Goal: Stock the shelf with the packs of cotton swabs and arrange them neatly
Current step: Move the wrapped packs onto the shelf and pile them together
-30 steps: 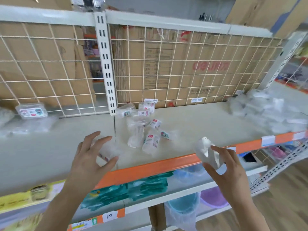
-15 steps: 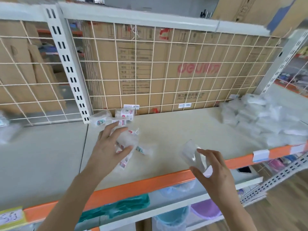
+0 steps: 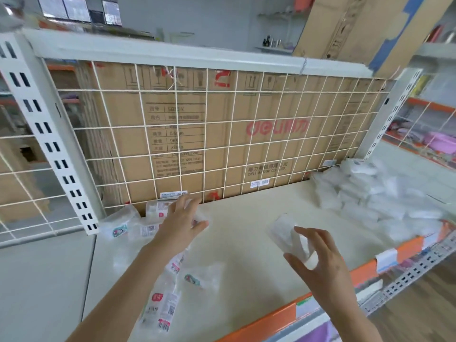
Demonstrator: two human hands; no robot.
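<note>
In the head view we are mid-stocking. Our right hand [image 3: 318, 262] pinches one clear pack [image 3: 286, 230] between thumb and curled fingers, just above the middle of the shelf [image 3: 259, 211]. Our left hand [image 3: 181, 222] lies with its fingers fairly straight and spread on the row of packs [image 3: 153, 213] at the far left, against the wire grid [image 3: 222, 134]. It seems to press rather than grip, though blur leaves some doubt. Loose packs [image 3: 167, 302] lie scattered near the front, and a heap [image 3: 370, 201] fills the far right. We judge the next move is to set the held pack beside the row, squared to the grid. The bare middle offers room, but a pack could slide off at the orange lip [image 3: 278, 314].
</note>
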